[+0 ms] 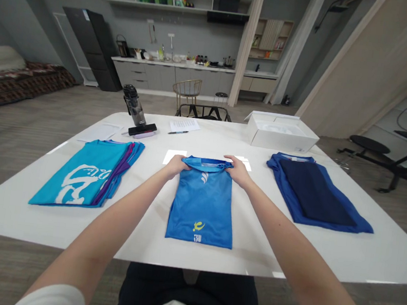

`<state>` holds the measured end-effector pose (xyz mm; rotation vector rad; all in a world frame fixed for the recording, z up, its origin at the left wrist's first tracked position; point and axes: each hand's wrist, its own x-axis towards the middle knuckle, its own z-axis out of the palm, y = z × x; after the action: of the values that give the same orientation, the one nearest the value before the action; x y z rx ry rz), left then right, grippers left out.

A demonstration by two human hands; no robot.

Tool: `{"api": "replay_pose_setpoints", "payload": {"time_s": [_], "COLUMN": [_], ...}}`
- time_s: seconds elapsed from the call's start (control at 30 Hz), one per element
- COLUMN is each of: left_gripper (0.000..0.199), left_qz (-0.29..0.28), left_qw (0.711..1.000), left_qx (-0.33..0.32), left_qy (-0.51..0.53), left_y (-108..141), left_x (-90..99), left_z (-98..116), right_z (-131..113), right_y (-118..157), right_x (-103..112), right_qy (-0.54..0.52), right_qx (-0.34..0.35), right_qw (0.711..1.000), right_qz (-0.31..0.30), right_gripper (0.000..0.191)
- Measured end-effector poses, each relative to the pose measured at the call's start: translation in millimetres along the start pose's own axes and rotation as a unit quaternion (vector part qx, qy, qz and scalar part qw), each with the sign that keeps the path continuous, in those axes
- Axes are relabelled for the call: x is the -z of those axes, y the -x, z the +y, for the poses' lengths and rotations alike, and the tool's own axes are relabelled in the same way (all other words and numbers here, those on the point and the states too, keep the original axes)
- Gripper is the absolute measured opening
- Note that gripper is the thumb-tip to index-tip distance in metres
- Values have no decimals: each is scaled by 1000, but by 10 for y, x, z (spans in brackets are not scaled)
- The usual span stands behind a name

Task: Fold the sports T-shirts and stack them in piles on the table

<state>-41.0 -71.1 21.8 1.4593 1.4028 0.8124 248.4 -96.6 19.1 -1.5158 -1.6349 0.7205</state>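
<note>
In the head view, your left hand (177, 164) and right hand (238, 171) pinch the blue shirt (203, 204) at ten and two o'clock, centred on the counter (251, 248); tension both sides evenly, avoiding collar (199, 165) creases.

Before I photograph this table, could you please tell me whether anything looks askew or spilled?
I see no spill. The turquoise shirt stack at left looks slightly askew: purple and blue layers stick out along its right edge instead of lining up.
</note>
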Motion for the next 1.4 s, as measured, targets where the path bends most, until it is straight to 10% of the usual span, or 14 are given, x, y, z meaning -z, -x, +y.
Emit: {"api": "replay_pose_setpoints", "payload": {"time_s": [0.17,0.43,0.9,1.1,1.4], "left_gripper": [33,25,21,20,21], "left_qz": [-10,22,-132,-128,-123], "left_qw": [994,932,868,904,966], "left_qx": [-97,-351,-449,-347,-222], "left_qy": [58,-90,169,213,47], "left_y": [135,433,995,818,539], "left_x": [-17,-490,-2619,-3466,-4214], "left_z": [316,1220,2675,2490,1561], "right_z": [-82,-382,-435,174,1684], "right_y": [178,904,2116,1952,1814], "right_x": [346,1265,3466,3963,3708], "right_qy": [28,38,185,214,131], "right_qx": [-1,56,149,109,-19], "right_qw": [999,982,841,872,932], "right_qz": [46,179,486,426,336], "right_gripper": [14,40,35,32,37]}}
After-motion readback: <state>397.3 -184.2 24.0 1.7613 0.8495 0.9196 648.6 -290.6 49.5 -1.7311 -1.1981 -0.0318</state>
